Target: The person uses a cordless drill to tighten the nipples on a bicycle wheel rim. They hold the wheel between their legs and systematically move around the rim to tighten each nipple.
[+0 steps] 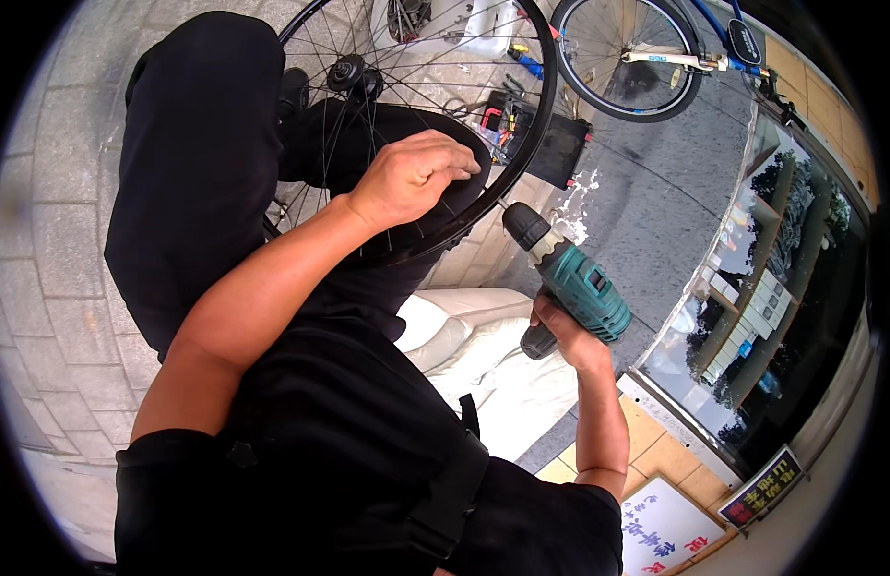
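Observation:
My right hand (566, 328) is wrapped round the grip of a green and black cordless drill (583, 288). The drill's chuck points at the outer side of a black bicycle wheel rim (539, 125), and a thin bit seems to reach it. The wheel leans across my legs, its black hub (347, 73) towards the upper left. Over the spokes just inside the rim is my left hand (418, 175), fingers closed together, fingertips close to the rim. What they pinch, if anything, is hidden.
A black toolbox (550, 144) with small tools lies open beyond the wheel. Farther off stands a blue bicycle (694, 60). White cloth-like sacking (502, 355) is beside my lap. A glass window (771, 278) and a white board (664, 528) are on the right.

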Demonstrator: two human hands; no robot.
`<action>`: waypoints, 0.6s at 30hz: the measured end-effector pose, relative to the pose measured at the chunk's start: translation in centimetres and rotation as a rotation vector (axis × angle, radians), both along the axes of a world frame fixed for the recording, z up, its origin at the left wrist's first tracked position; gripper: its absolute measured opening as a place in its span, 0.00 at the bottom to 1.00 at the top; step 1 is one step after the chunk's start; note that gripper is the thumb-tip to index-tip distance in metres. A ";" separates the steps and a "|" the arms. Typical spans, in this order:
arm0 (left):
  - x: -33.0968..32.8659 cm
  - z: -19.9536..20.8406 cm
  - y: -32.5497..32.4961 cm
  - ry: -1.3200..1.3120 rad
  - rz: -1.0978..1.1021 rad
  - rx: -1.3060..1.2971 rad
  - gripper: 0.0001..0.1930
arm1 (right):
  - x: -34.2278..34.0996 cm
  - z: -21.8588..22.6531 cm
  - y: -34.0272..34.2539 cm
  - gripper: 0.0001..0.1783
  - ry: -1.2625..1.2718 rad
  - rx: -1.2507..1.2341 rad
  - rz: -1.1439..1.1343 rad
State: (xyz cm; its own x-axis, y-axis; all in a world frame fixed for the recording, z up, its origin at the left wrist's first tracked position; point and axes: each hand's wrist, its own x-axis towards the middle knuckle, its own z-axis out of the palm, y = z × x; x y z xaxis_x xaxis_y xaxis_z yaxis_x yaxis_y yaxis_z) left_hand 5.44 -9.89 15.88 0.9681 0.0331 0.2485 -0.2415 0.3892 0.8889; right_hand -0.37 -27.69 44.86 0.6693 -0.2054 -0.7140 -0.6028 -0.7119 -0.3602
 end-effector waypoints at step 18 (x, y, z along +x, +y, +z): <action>0.7 -0.1 0.1 -0.043 0.026 0.050 0.08 | 0.5 -0.7 -2.0 0.13 -0.066 -0.110 0.249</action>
State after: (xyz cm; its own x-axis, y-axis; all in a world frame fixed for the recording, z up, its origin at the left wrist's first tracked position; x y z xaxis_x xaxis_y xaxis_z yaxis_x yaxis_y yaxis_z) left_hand 6.16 -9.81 15.80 0.9555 0.0447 0.2915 -0.2891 0.3381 0.8956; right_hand 0.12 -29.71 44.20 0.7530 -0.1022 -0.6501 -0.3819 -0.8724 -0.3052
